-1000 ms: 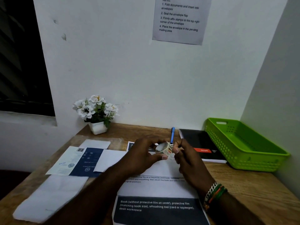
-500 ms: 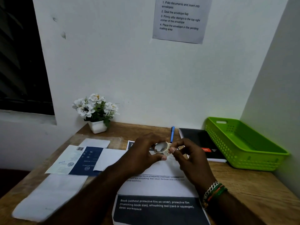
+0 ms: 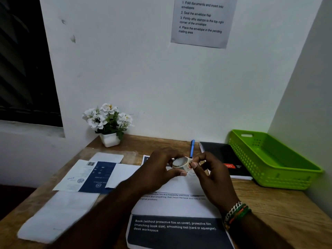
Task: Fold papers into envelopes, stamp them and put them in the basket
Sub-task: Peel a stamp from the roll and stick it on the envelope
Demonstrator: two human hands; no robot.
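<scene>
My left hand holds a small roll of stamps above the desk's middle. My right hand pinches the roll's right edge with thumb and forefinger. Under both hands lies a printed sheet with a dark lower band. A white envelope lies at the front left. A blue-and-white folded paper and a plain white paper lie left of my hands. The green basket stands at the right, with nothing inside it.
A white pot of flowers sits at the back left. A blue pen and a black notebook lie behind my hands. Walls close the desk at the back and right. An instruction sheet hangs on the wall.
My right hand's fingers have shifted along the roll's right edge. The roll has stayed in my left hand at about the same spot.
</scene>
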